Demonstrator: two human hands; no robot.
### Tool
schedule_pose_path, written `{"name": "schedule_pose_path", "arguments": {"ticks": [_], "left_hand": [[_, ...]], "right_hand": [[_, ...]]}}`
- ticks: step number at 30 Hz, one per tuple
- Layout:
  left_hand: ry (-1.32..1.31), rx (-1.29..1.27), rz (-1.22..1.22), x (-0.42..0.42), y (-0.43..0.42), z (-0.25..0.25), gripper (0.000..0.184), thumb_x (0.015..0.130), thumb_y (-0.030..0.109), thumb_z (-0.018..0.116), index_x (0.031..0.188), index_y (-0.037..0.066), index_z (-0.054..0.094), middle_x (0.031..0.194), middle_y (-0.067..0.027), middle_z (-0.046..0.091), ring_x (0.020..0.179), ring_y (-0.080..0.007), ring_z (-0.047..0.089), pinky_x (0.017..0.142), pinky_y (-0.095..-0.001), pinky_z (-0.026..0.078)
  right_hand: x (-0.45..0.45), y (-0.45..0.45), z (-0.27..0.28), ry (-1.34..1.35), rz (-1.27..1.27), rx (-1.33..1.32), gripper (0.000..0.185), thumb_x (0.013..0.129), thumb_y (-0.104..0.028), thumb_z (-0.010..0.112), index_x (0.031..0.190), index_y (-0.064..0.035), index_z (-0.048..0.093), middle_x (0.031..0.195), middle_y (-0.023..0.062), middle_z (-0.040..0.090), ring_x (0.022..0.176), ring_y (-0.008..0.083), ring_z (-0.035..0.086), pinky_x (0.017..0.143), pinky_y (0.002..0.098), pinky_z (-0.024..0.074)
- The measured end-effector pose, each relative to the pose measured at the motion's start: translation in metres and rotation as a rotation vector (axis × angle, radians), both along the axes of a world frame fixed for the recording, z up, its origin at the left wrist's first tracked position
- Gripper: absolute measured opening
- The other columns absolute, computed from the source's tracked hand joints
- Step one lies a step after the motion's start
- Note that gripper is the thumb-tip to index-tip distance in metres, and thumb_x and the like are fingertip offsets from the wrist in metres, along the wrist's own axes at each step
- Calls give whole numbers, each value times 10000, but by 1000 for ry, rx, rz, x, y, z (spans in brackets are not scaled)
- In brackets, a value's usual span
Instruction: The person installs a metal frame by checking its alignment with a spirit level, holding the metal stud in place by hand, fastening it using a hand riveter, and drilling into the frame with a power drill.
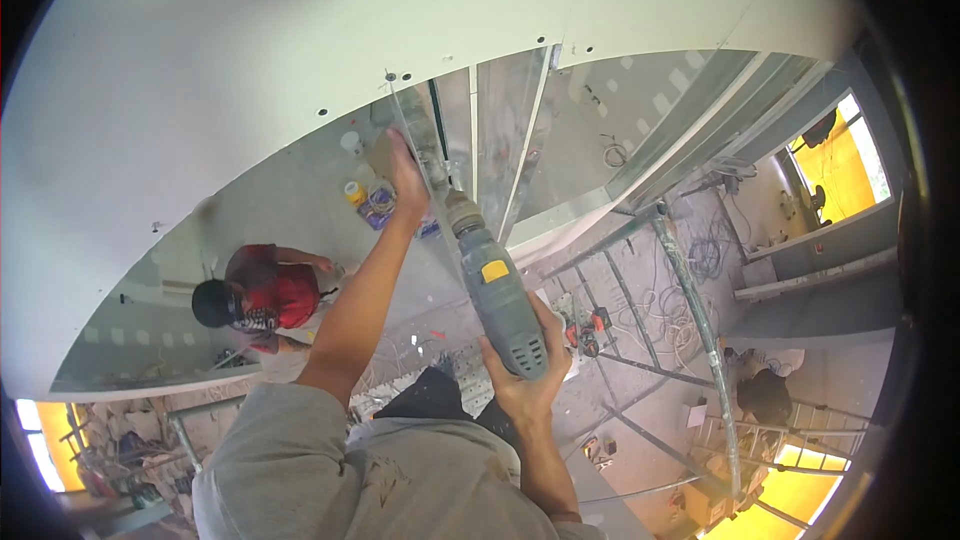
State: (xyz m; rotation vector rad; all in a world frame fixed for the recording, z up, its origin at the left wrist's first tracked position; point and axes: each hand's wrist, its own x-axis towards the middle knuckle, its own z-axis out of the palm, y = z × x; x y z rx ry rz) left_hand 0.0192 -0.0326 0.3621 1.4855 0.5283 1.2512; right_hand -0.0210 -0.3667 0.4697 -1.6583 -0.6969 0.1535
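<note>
A grey-green power drill with a yellow label is gripped at its rear by my right hand. Its front end points up along a thin metal stud that drops from the edge of a curved white ceiling board. My left hand is raised and closed around the side of that stud, with some fingers hidden. Dark screw heads or holes, such as one dark dot, run near the board's edge. Where the drill's tip touches is not clear.
A person in a red and black shirt works below on the left. Green scaffold tubes stand on the right, above cables on the floor. Another dark-haired person is at lower right. A yellow container is below my left arm.
</note>
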Motion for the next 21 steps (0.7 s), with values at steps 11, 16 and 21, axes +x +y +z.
{"name": "schedule_pose_path", "arguments": {"ticks": [11,16,21], "left_hand": [[34,12,-7,0,1,7,729,1128,529,202,1499,-59,425,1501,-129,480,1361,-211,445,1178,-321,293],[-73,-253,-107,4,-2,13,735,1125,538,193,1528,-46,386,1536,-133,451,1402,-213,416,1196,-320,277],[-163,-343,-169,7,-6,12,748,1114,567,211,1553,-20,359,1547,-119,443,1418,-213,410,1206,-325,275]], "right_hand": [[-1,2,-6,34,1,23,693,725,-55,870,1344,50,576,1110,188,694,988,240,707,896,354,555],[2,1,-11,18,5,15,706,713,-45,872,1347,51,576,1121,192,691,1005,243,704,906,355,550],[2,3,-18,-34,-3,49,710,701,-49,889,1335,52,586,1097,205,689,969,266,710,883,359,554]]}}
